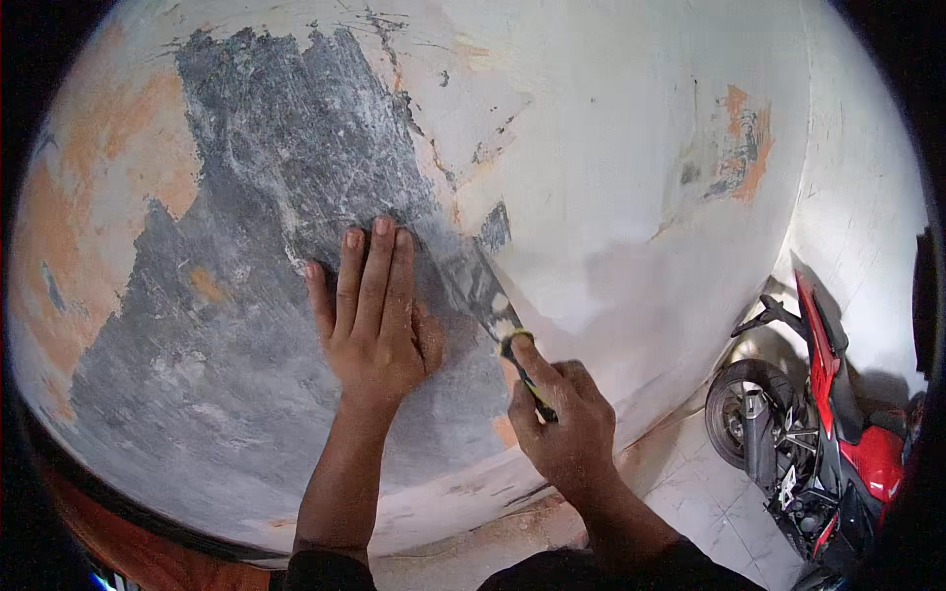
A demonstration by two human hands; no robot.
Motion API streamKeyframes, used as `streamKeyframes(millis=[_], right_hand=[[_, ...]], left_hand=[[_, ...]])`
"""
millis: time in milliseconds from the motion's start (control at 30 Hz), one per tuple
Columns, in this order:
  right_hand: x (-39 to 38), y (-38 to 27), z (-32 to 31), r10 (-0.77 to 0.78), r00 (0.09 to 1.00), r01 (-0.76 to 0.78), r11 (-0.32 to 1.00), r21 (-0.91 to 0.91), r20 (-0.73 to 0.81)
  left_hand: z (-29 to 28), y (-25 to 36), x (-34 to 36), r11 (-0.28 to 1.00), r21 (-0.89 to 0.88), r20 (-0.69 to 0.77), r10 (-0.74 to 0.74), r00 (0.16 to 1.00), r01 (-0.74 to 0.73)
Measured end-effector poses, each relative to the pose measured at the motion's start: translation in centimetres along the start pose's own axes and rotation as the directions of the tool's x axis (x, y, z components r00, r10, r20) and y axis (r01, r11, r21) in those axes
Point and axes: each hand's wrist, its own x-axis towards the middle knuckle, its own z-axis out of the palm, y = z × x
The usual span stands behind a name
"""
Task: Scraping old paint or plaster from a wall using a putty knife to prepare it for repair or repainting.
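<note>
A wall (631, 148) with peeling paint fills most of the view, a large grey bare patch (305, 128) showing in its left half. My left hand (374, 320) rests flat on that patch, fingers stretched upward. To its right, my right hand (567, 419) grips a scraper (477, 288) by its black and yellow handle. The scraper's broad metal blade, smeared with whitish residue, tilts up and left. Its front edge lies against the wall near the grey patch's right border, just right of my left fingertips.
Orange patches show at the wall's left, and a smaller damaged spot (744, 148) is at upper right. A red and black motorcycle (828, 414) stands at the right on a tiled floor (705, 492). Something reddish-brown (128, 542) lies at the lower left.
</note>
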Motion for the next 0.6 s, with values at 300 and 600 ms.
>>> streamKeyframes(millis=[300, 600], right_hand=[[-1.2, 0.3, -0.6, -0.043, 0.998, 0.045, 0.998, -0.043, 0.037], [-1.2, 0.8, -0.7, -0.035, 0.997, 0.038, 0.998, -0.046, 0.067]], left_hand=[[0.2, -0.2, -0.5, 1.000, -0.003, 0.017, 0.031, 0.999, -0.031], [0.1, -0.1, -0.1, 1.000, 0.000, -0.014, 0.013, 1.000, -0.013]])
